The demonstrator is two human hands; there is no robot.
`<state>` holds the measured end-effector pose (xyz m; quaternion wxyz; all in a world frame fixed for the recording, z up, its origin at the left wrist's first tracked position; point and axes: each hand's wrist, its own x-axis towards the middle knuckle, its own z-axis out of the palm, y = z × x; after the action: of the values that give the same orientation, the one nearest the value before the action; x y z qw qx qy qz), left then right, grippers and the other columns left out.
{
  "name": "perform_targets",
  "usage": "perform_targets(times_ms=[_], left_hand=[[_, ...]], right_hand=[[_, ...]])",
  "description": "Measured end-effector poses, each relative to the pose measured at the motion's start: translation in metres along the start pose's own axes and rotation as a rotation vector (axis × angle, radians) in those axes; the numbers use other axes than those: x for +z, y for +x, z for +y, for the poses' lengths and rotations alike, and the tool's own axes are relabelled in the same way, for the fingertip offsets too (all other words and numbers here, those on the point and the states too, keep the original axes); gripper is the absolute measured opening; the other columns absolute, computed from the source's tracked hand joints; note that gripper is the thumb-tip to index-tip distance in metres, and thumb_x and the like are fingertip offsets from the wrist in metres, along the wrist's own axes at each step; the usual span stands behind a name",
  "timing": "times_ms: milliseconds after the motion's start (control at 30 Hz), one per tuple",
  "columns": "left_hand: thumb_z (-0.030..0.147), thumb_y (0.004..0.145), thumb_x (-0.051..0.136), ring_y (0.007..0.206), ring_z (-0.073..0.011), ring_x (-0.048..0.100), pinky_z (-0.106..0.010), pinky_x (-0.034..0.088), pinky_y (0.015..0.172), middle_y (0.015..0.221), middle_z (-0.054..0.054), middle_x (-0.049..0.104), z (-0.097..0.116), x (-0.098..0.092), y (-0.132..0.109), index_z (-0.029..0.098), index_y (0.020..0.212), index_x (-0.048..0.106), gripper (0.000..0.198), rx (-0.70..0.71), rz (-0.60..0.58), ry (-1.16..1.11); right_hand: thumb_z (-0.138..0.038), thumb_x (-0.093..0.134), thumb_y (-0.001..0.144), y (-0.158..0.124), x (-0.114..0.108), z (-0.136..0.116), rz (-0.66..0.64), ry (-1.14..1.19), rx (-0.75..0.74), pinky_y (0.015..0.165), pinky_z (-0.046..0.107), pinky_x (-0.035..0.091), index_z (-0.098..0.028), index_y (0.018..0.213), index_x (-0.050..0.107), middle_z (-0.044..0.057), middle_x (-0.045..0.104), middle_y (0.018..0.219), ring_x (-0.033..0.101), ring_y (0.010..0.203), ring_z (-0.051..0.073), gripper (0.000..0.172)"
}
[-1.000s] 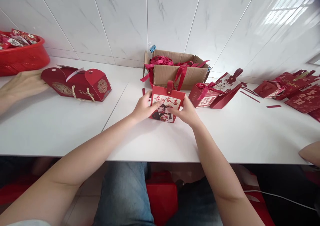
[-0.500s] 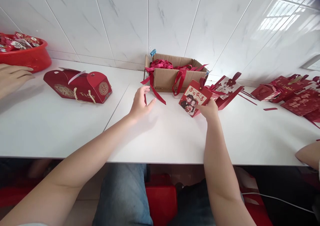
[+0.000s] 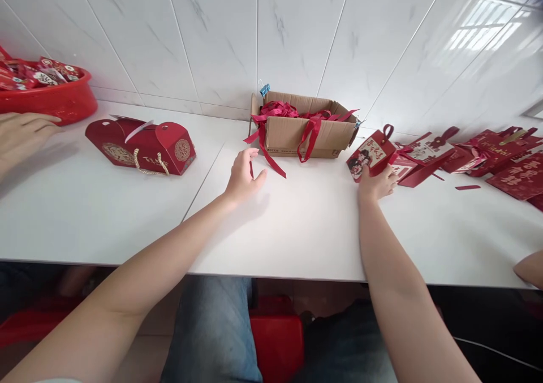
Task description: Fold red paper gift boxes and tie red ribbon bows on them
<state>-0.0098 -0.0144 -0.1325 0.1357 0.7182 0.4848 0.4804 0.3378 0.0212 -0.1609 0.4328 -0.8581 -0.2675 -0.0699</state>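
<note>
My right hand (image 3: 376, 184) grips a small red gift box (image 3: 368, 158) with a cartoon couple on its cream front and a loop on top. The thumb lies on the box's front, the fingers at its right side. Directly right of it stand more red gift boxes, the nearest a white-fronted box (image 3: 428, 150) with a strap. My left hand (image 3: 246, 178) hovers over the white table, open, fingers curved and thumb apart, with nothing held. Behind it is a cardboard box (image 3: 314, 137) with dark pink ribbons (image 3: 278, 110) inside and hanging over its front edge.
A red carry box (image 3: 148, 145) with rope handles stands on the left of the table (image 3: 288, 224). Beyond it, a red basin (image 3: 46, 101) holds wrapped packets, and another person's hand (image 3: 25, 140) is near it. A person's elbow (image 3: 530, 269) rests at the right edge.
My right hand has moved the couple-printed gift box to the right, up against the other gift boxes. My left hand has stayed nearly still. The view has shifted slightly.
</note>
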Motion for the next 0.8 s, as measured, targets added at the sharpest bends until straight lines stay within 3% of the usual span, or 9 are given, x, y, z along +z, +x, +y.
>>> perform_targets(times_ms=[100, 233, 333, 400, 500, 600, 667, 800], left_hand=[[0.024, 0.077, 0.060, 0.115, -0.0269, 0.053, -0.049, 0.044, 0.098, 0.125, -0.012, 0.053, -0.003, 0.003, -0.002, 0.022, 0.120, 0.042, 0.047, -0.006, -0.027, -0.004], [0.024, 0.076, 0.060, 0.114, -0.0280, 0.053, -0.051, 0.042, 0.099, 0.122, -0.011, 0.054, -0.007, 0.009, -0.002, 0.022, 0.120, 0.042, 0.048, 0.028, -0.034, 0.031], [0.024, 0.072, 0.064, 0.122, -0.0311, 0.047, -0.054, 0.036, 0.104, 0.129, -0.014, 0.048, -0.009, 0.002, 0.007, 0.021, 0.129, 0.035, 0.065, 0.030, 0.100, 0.066], [0.028, 0.071, 0.068, 0.134, -0.0340, 0.034, -0.056, 0.028, 0.109, 0.142, -0.015, 0.036, -0.012, -0.015, 0.017, 0.022, 0.136, 0.027, 0.076, 0.001, 0.278, 0.097], [0.038, 0.077, 0.067, 0.145, -0.0348, 0.005, -0.059, 0.014, 0.113, 0.152, -0.009, 0.017, -0.022, -0.058, 0.030, 0.025, 0.138, 0.022, 0.078, -0.076, 0.591, 0.190], [0.030, 0.070, 0.076, 0.142, -0.0361, 0.003, -0.063, 0.005, 0.112, 0.154, -0.017, 0.007, -0.043, -0.103, 0.035, 0.016, 0.139, 0.011, 0.096, -0.234, 0.900, 0.296], [0.030, 0.064, 0.082, 0.139, -0.0376, 0.005, -0.067, 0.005, 0.108, 0.152, -0.019, 0.005, -0.061, -0.123, 0.035, 0.016, 0.139, 0.006, 0.107, -0.362, 0.974, 0.284], [0.046, 0.056, 0.088, 0.135, -0.0405, 0.005, -0.070, 0.002, 0.106, 0.148, -0.016, 0.010, -0.088, -0.127, 0.031, 0.020, 0.127, 0.019, 0.102, -0.453, 0.847, 0.271]], right_hand=[[-0.041, 0.063, 0.080, 0.022, 0.007, 0.012, -0.046, 0.105, -0.009, 0.096, 0.045, 0.044, -0.019, 0.130, 0.042, 0.021, 0.043, 0.134, 0.052, 0.119, 0.033, 0.059], [-0.039, 0.073, 0.073, 0.036, 0.010, 0.022, -0.085, 0.188, 0.012, 0.101, 0.041, 0.043, -0.017, 0.130, 0.039, 0.021, 0.038, 0.137, 0.049, 0.124, 0.031, 0.070], [-0.040, 0.079, 0.066, 0.037, 0.011, 0.027, -0.085, 0.252, 0.019, 0.105, 0.036, 0.041, -0.017, 0.125, 0.041, 0.019, 0.042, 0.134, 0.048, 0.124, 0.028, 0.074], [-0.045, 0.073, 0.072, 0.037, 0.011, 0.030, -0.067, 0.292, 0.004, 0.105, 0.033, 0.041, -0.017, 0.121, 0.042, 0.016, 0.046, 0.130, 0.049, 0.122, 0.024, 0.065], [-0.047, 0.056, 0.086, 0.036, 0.011, 0.032, -0.026, 0.333, -0.008, 0.103, 0.034, 0.043, -0.017, 0.119, 0.039, 0.016, 0.048, 0.126, 0.051, 0.117, 0.021, 0.048], [-0.037, 0.047, 0.091, 0.036, 0.011, 0.033, 0.042, 0.364, -0.001, 0.106, 0.036, 0.041, -0.015, 0.116, 0.039, 0.017, 0.047, 0.125, 0.049, 0.119, 0.021, 0.034], [-0.032, 0.046, 0.091, 0.035, 0.012, 0.033, 0.072, 0.374, -0.001, 0.107, 0.037, 0.039, -0.016, 0.116, 0.039, 0.017, 0.046, 0.126, 0.046, 0.123, 0.022, 0.031], [-0.030, 0.042, 0.091, 0.031, 0.011, 0.032, 0.065, 0.367, -0.016, 0.104, 0.041, 0.041, -0.020, 0.119, 0.037, 0.016, 0.041, 0.128, 0.044, 0.126, 0.023, 0.031]])
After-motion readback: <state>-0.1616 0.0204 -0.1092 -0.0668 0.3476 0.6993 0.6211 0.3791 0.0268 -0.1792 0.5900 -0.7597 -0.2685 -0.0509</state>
